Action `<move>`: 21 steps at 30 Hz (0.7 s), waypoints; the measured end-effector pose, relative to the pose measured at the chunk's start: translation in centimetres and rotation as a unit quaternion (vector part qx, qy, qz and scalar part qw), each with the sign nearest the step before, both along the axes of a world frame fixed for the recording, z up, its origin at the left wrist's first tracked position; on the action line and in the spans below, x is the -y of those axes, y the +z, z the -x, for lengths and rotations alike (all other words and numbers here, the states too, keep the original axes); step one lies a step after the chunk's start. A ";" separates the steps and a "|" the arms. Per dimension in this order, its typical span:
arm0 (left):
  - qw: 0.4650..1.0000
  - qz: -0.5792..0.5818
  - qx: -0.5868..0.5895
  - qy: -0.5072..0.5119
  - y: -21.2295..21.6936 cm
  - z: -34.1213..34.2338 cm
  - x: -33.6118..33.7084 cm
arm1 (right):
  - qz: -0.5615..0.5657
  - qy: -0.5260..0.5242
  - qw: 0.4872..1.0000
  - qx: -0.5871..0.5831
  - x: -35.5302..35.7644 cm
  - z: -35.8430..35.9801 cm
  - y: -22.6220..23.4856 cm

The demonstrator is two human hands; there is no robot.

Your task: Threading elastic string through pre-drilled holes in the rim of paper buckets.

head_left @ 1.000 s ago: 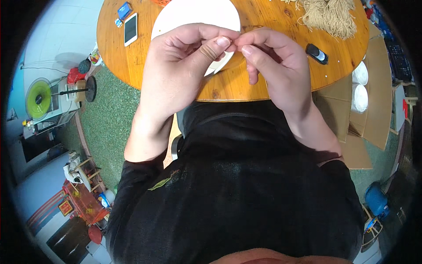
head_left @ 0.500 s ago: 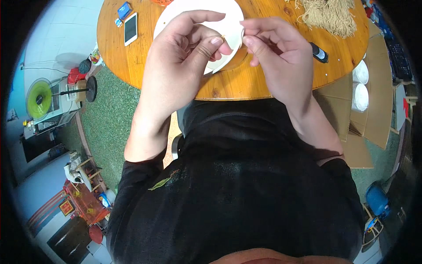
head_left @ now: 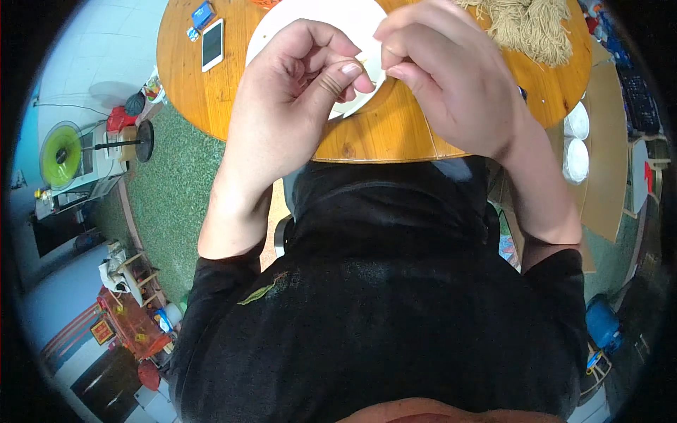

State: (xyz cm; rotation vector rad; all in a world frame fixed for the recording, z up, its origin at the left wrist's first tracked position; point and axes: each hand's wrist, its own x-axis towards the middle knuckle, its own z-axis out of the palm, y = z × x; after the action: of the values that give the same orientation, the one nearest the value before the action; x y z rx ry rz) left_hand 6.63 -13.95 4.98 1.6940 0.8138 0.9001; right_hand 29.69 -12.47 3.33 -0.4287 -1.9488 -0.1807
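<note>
1. Left hand [head_left: 282,113]: raised over the near part of the white round plate [head_left: 331,10], back of the hand toward the camera. Thumb and fingertips drawn together in a pinch.
2. Small yellowish piece [head_left: 363,62]: sits at the left thumb tip, between it and the fingers, above the plate. Only a sliver shows; its full shape cannot be told.
3. Right hand [head_left: 462,92]: just beside the left, with a narrow gap between the two sets of fingertips. Thumb and forefinger nearly meet, the other fingers curled; the upper part is blurred. Whether anything is held there cannot be told.
4. Plate lies on the round wooden table [head_left: 204,99], partly hidden by the left hand. An orange thing [head_left: 266,3] shows beyond its far left edge, cut by the frame.
5. Left side of table: white-framed phone [head_left: 212,46], dark screen up; blue packet [head_left: 204,14] just beyond it.
6. Far right of table: bundle of tan yarn [head_left: 532,35], strands loosely heaped, well apart from the plate.
7. Right of table: cardboard [head_left: 606,155] with two white round stacks [head_left: 576,161] beside it.
8. Left background: fan [head_left: 62,158] with green blades, near the green floor [head_left: 169,169].
</note>
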 end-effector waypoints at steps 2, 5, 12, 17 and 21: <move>1.000 -0.005 0.000 0.001 0.0 0.3 0.1 | 0.213 -0.038 0.966 0.142 2.2 -0.5 2.0; 0.999 -0.015 -0.029 -0.015 0.2 0.8 0.2 | 0.338 -0.005 0.923 0.186 2.3 -0.2 3.0; 1.000 -0.005 -0.023 -0.006 0.4 2.7 0.2 | 0.650 0.113 0.751 -0.023 1.0 -1.4 3.8; 0.999 -0.017 -0.035 0.000 -0.1 3.0 0.4 | 0.547 0.105 0.823 -0.116 3.7 -1.2 0.5; 0.999 -0.023 -0.023 -0.012 -0.4 2.1 0.2 | 0.338 0.000 0.931 -0.139 6.9 -0.3 -6.3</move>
State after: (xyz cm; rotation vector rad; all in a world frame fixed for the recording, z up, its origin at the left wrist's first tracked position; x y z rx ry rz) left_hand 4.48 -14.10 4.60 1.7669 0.8067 0.8717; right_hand 30.01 -19.34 -2.96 -0.8517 -1.6862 0.5455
